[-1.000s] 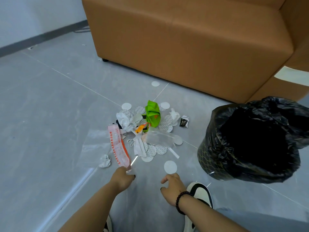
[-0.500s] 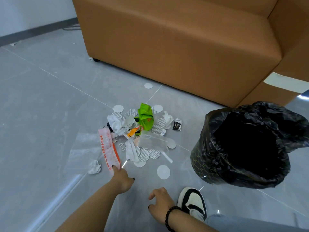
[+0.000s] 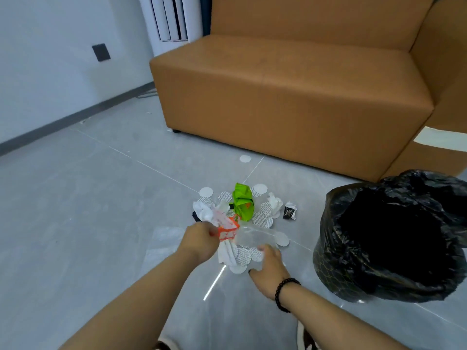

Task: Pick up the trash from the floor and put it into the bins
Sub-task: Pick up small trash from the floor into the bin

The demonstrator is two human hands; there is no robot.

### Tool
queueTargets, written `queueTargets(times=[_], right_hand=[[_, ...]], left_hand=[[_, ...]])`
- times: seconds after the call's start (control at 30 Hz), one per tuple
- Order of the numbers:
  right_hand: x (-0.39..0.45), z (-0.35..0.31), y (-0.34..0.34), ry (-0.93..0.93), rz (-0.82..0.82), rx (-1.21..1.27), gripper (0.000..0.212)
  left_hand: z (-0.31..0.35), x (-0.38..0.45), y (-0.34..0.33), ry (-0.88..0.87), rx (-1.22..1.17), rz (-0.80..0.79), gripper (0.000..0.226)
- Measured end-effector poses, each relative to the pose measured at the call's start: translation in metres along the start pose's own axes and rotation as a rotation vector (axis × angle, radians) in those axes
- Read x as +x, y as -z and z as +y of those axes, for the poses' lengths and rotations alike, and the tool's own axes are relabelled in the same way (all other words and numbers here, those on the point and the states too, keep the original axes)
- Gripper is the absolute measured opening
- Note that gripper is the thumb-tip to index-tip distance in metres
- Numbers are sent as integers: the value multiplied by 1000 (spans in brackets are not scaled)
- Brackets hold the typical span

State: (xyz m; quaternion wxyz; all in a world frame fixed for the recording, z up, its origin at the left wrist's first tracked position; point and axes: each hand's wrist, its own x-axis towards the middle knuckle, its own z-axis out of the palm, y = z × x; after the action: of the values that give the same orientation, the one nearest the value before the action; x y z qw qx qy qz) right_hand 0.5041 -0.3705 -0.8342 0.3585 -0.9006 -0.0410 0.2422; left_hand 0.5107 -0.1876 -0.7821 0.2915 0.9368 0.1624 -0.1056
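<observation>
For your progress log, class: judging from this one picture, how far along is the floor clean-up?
Early on. Nothing can be seen inside the black-lined bin. In hand: the left hand grips a red and white wrapper, lifted off the floor; the right hand reaches into the pile. Left: the green packet, white discs, crumpled tissue and a small black wrapper.
</observation>
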Motion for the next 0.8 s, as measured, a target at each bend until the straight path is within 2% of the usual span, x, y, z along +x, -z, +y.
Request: queueTargets(times=[0.13, 0.23, 0.3, 0.4, 0.47, 0.5, 0.67, 0.73, 0.8], right_hand=[[-8, -46, 46, 179, 186, -1, 88], [-20, -80, 91, 359, 240, -127, 89], [-33, -99, 117, 477, 235, -308, 81], [-58, -122, 150, 665, 255, -627, 43], [-75, -128, 167, 715, 201, -703, 19], [-85, -129, 174, 717, 170, -700, 15], [-132, -135, 200, 679, 68, -365, 9], [-141, -142, 204, 661, -7, -104, 4], [-147, -150, 207, 643, -75, 93, 8]], left_hand=[[39, -25, 65, -103, -43, 85, 24], [60, -58, 106, -201, -72, 101, 24], [68, -81, 127, -254, -107, 89, 24], [75, -115, 151, -328, -166, 92, 27], [77, -132, 163, -350, -232, 122, 29], [76, -138, 167, -348, -286, 137, 30], [74, -150, 166, -360, -506, 268, 38], [81, -156, 159, -497, -494, 275, 33], [93, -166, 154, -659, -418, 223, 43]])
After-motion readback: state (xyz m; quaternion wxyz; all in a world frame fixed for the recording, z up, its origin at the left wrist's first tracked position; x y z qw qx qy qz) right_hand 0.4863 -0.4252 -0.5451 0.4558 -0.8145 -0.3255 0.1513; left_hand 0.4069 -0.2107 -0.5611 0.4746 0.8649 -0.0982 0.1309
